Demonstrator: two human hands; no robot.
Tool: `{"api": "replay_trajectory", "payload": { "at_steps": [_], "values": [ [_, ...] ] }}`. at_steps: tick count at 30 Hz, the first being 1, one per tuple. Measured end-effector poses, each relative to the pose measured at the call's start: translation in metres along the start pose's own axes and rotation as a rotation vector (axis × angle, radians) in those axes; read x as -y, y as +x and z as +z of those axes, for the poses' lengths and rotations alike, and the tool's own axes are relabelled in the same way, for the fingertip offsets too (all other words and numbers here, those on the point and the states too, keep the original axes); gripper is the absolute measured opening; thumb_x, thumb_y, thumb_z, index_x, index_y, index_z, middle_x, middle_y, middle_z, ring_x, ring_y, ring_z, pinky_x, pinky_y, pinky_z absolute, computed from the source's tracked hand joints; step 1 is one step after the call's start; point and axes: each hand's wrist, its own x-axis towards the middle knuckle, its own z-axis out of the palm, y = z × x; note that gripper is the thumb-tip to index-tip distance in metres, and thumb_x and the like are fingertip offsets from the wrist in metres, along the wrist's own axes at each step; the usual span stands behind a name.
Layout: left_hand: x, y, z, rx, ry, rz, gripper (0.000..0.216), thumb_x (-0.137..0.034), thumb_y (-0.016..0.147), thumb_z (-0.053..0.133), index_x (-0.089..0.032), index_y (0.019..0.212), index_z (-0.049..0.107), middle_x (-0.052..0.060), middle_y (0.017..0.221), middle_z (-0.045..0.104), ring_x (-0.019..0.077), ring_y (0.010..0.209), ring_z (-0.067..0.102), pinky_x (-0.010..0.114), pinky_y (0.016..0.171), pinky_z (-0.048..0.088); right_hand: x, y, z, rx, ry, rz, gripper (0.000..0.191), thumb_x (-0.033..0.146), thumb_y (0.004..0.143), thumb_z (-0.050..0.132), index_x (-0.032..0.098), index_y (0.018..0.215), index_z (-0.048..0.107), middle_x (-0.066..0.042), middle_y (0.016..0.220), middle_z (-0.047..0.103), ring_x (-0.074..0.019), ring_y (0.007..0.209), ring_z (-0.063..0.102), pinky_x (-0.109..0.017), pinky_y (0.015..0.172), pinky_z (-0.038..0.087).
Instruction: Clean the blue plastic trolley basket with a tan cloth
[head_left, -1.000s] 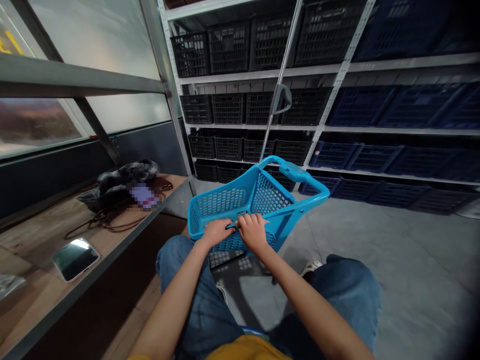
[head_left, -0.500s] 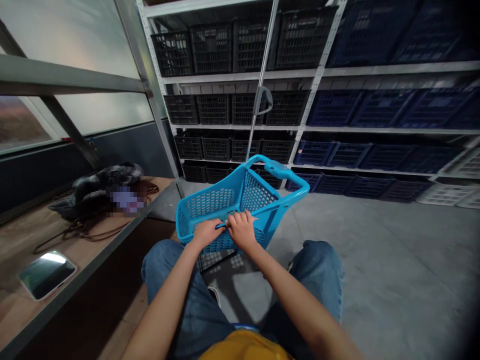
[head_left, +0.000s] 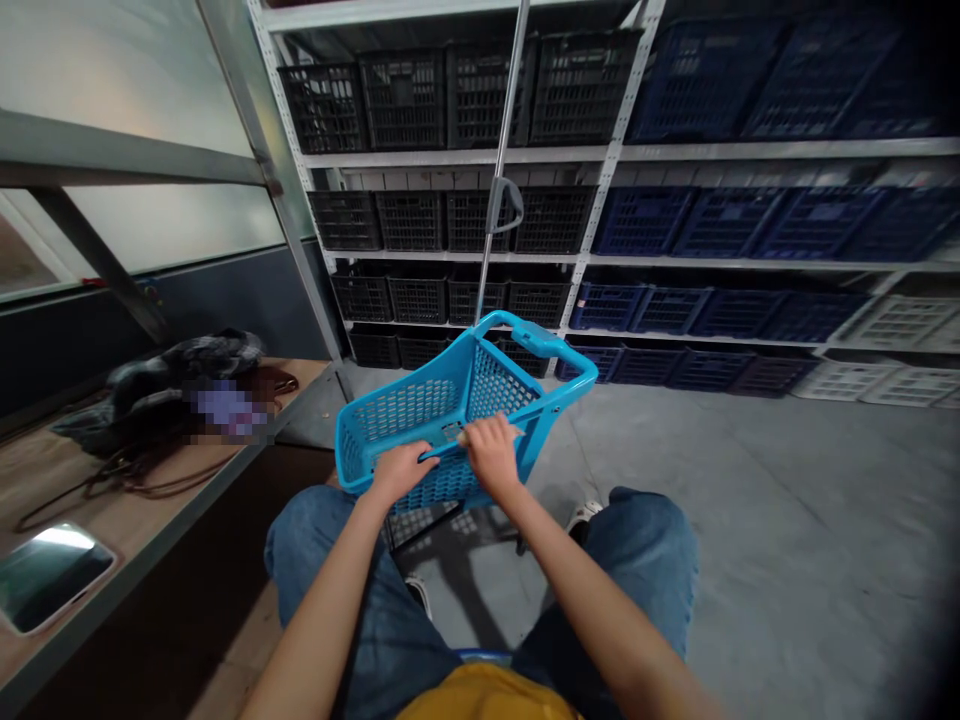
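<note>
In front of my knees stands a blue plastic shopping cart (head_left: 506, 385) with a latticed basket and a looped push handle (head_left: 544, 340) at its right end. My left hand (head_left: 399, 470) is closed over the basket's near rim, toward its left part. Farther right on that rim, my right hand (head_left: 493, 455) is wrapped with its fingers curled over the edge. A small pale tip shows beside the right hand's fingers; I cannot make out what it is. The basket wall below the hands is partly covered by them.
A metal pole with a grey grip (head_left: 504, 205) rises behind the cart. Shelves beyond hold black crates (head_left: 409, 100) and dark blue crates (head_left: 645, 215). On the left, a wooden bench (head_left: 161, 510) carries a phone (head_left: 56, 575) and a plaid cloth (head_left: 172, 365).
My right hand has slid to the right along the rim, so the gap between my hands is wider. The whole view has shifted slightly, with the cart and shelves now farther left.
</note>
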Motion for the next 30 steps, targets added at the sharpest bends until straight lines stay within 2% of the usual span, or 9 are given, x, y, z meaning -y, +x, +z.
{"api": "replay_trajectory", "payload": {
  "at_steps": [3,6,10,12,15,19,21,26,30],
  "values": [
    [0.001,-0.001,-0.001,0.003,0.015,-0.009,0.030,-0.049,0.090,0.048,-0.027,0.096,0.067,0.003,0.094,0.073,0.0210,0.088,0.066,0.025,0.067,0.039,0.029,-0.007,0.019,0.011,0.079,-0.165,0.024,0.020,0.094,0.045,0.022,0.114,0.057,-0.006,0.118,0.060,-0.0217,0.113,0.047,-0.046,0.113,0.022],
    [0.002,-0.001,-0.002,0.004,0.005,0.009,0.031,-0.051,0.090,0.047,-0.027,0.096,0.067,0.002,0.096,0.073,0.0215,0.090,0.066,0.025,0.067,0.039,0.005,-0.013,0.016,-0.047,0.082,-0.190,0.022,0.019,0.094,0.045,0.023,0.110,0.060,-0.005,0.121,0.061,-0.0204,0.117,0.046,-0.046,0.112,0.023],
    [0.001,-0.002,-0.001,0.003,-0.004,0.013,0.031,-0.051,0.090,0.048,-0.028,0.101,0.066,0.001,0.101,0.073,0.0211,0.092,0.066,0.025,0.068,0.039,-0.067,-0.017,-0.013,-0.201,0.021,0.117,0.020,0.021,0.091,0.050,0.022,0.107,0.062,-0.010,0.121,0.059,-0.0244,0.115,0.046,-0.047,0.102,0.031],
    [0.000,-0.002,-0.001,0.003,-0.001,0.006,0.031,-0.050,0.090,0.048,-0.028,0.103,0.065,0.001,0.102,0.073,0.0206,0.093,0.065,0.025,0.069,0.039,-0.087,-0.017,-0.024,-0.285,0.038,0.259,0.019,0.023,0.091,0.051,0.021,0.105,0.062,-0.012,0.119,0.057,-0.0257,0.111,0.047,-0.044,0.095,0.036],
    [-0.001,-0.003,-0.002,-0.008,-0.004,0.009,0.030,-0.048,0.090,0.048,-0.028,0.104,0.065,0.000,0.104,0.072,0.0201,0.095,0.065,0.024,0.069,0.038,-0.077,-0.019,-0.021,-0.360,0.163,0.322,0.016,0.021,0.091,0.048,0.019,0.100,0.061,-0.012,0.115,0.055,-0.0251,0.110,0.047,-0.043,0.093,0.039],
    [0.000,-0.005,-0.003,-0.014,0.009,0.007,0.030,-0.048,0.091,0.047,-0.028,0.104,0.065,0.000,0.101,0.073,0.0200,0.093,0.066,0.024,0.068,0.038,-0.042,-0.032,-0.001,-0.240,0.333,0.224,0.017,0.017,0.091,0.046,0.020,0.098,0.061,-0.009,0.104,0.058,-0.0217,0.105,0.050,-0.039,0.096,0.041],
    [0.000,-0.006,-0.003,-0.013,0.017,0.008,0.031,-0.049,0.091,0.047,-0.028,0.104,0.065,0.000,0.100,0.073,0.0200,0.093,0.066,0.024,0.068,0.038,-0.044,-0.040,0.001,-0.205,0.344,0.225,0.019,0.018,0.091,0.047,0.020,0.104,0.061,-0.009,0.105,0.058,-0.0218,0.103,0.050,-0.039,0.094,0.043],
    [-0.004,-0.006,-0.002,-0.025,0.036,0.000,0.031,-0.049,0.091,0.047,-0.028,0.106,0.065,0.001,0.102,0.073,0.0202,0.093,0.066,0.024,0.069,0.039,-0.074,-0.046,-0.011,-0.317,0.279,0.434,0.031,0.025,0.092,0.047,0.020,0.120,0.058,-0.011,0.106,0.055,-0.0240,0.100,0.051,-0.042,0.089,0.047],
    [-0.006,-0.007,-0.002,-0.026,0.051,-0.006,0.032,-0.049,0.091,0.047,-0.029,0.107,0.065,0.001,0.104,0.073,0.0205,0.094,0.066,0.025,0.070,0.040,-0.054,-0.042,-0.005,-0.296,0.339,0.367,0.036,0.021,0.092,0.043,0.021,0.126,0.056,-0.012,0.114,0.056,-0.0242,0.107,0.052,-0.042,0.093,0.046]
  ]
}}
